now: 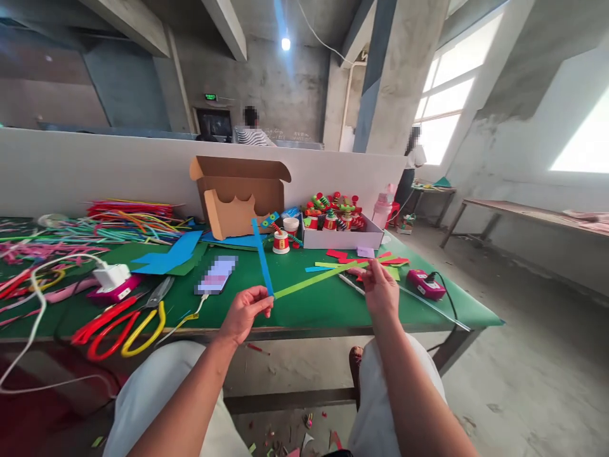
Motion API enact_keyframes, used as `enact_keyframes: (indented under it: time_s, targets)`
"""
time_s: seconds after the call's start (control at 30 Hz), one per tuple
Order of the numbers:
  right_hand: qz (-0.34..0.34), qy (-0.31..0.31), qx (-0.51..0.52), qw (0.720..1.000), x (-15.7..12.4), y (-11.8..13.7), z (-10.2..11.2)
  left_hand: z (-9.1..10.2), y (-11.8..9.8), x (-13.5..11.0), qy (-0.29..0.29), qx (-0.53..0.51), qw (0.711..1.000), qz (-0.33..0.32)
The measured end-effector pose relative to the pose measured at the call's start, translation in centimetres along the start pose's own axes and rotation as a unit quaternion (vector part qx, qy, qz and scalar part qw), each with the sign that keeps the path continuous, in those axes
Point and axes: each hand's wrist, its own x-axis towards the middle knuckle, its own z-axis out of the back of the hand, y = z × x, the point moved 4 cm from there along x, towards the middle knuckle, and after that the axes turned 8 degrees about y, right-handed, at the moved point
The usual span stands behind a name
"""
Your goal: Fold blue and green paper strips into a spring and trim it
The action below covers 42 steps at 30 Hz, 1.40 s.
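Between my hands a green paper strip (323, 278) is stretched out over the near part of the table. My left hand (248, 311) pinches its left end where it meets a blue paper strip (263, 257), which points away from me. The fingers of my right hand (380, 289) are closed on the green strip near its other end. Beneath and beside my right hand lie loose red paper strips (392, 260). Beyond the blue strip stands a small red and white paper cup figure (280, 242).
Scissors with yellow and red handles (143, 324), a phone (216, 275) and a white charger (111, 275) lie left. Behind are an open cardboard box (242, 181), a white box (342, 239) of cup figures and colourful pipe cleaners (128, 222). A pink power strip (425, 284) sits right.
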Motion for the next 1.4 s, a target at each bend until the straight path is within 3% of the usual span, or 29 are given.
enact_keyframes:
  time_s: [0.1, 0.2, 0.33, 0.57, 1.4]
  targets:
    - [-0.136, 0.067, -0.032, 0.988, -2.3, -3.4, -1.8, -0.9, 0.0, -0.1, 0.032, -0.023, 0.999, 0.008]
    - [-0.258, 0.179, -0.040, 0.949, -6.1, -7.2, -4.4, -1.6, 0.5, -0.2, 0.049, -0.031, 0.998, 0.026]
    - [-0.314, 0.232, -0.036, 0.920, -9.0, -9.4, -6.0, -2.0, 1.1, -0.3, 0.055, -0.020, 0.997, 0.047]
    - [-0.314, 0.242, -0.044, 0.917, -9.4, -9.7, -6.0, -1.8, 1.2, -0.3, 0.028, -0.008, 0.998, 0.063]
    - [-0.257, 0.166, -0.047, 0.951, -10.4, -9.5, -6.4, -2.6, 2.0, -0.4, -0.036, -0.022, 0.998, 0.054]
